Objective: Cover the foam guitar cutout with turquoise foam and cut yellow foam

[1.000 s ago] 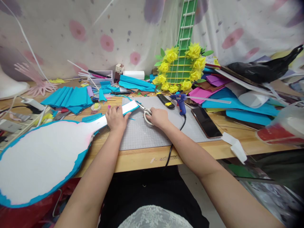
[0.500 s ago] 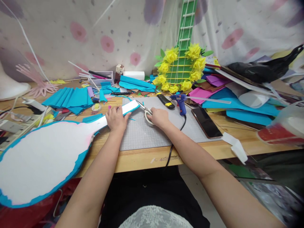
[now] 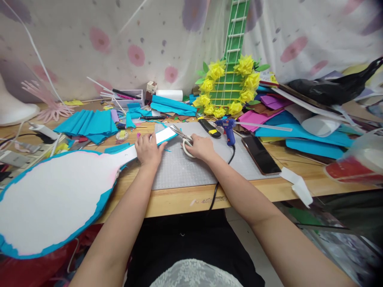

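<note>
White paddle-shaped board (image 3: 60,199), blue-edged, wide end jutting past front edge of wooden table (image 3: 170,204); long axis slanting, neck pointing away rightward over cutting mat (image 3: 179,171). Left hand (image 3: 149,150): fingers and thumb pinching neck. Scissors (image 3: 187,138), blades at neck tip; right hand (image 3: 202,146), fingers curled round handles. Glue gun (image 3: 229,131), then phone (image 3: 261,155) at mat's right edge. Flowered curtain (image 3: 119,40) behind.

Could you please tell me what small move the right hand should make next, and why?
I would probably make one careful snip with the scissors at the tip of the white neck: the right hand holds them with the blades at its blue edging, while the left hand grips the neck farther down.
</note>
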The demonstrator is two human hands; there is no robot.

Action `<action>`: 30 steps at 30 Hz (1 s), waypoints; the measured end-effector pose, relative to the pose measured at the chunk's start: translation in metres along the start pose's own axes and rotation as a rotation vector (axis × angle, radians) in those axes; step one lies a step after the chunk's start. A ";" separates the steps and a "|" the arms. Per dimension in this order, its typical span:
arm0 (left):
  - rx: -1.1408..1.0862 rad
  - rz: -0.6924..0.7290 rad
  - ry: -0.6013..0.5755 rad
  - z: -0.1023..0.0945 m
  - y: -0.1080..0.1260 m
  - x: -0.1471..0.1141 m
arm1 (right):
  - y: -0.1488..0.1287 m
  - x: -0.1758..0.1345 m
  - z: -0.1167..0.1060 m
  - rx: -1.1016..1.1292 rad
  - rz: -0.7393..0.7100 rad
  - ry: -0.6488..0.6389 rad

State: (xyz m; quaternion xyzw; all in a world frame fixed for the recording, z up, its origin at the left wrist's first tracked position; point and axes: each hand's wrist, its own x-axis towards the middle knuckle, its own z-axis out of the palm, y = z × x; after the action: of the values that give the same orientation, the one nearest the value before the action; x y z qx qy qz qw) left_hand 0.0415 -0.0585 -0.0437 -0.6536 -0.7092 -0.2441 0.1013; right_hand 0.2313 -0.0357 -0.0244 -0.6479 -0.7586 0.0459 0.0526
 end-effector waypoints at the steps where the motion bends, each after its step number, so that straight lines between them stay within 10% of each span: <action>1: -0.006 0.001 0.008 0.000 0.000 0.000 | 0.000 0.000 0.000 0.004 0.003 -0.007; 30: -0.027 0.004 0.024 0.003 -0.003 0.000 | -0.002 0.001 0.000 -0.017 0.039 -0.025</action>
State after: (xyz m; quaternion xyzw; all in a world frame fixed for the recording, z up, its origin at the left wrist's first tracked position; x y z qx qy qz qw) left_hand 0.0394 -0.0570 -0.0471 -0.6535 -0.7031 -0.2612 0.1014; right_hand 0.2297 -0.0354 -0.0238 -0.6622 -0.7468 0.0486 0.0366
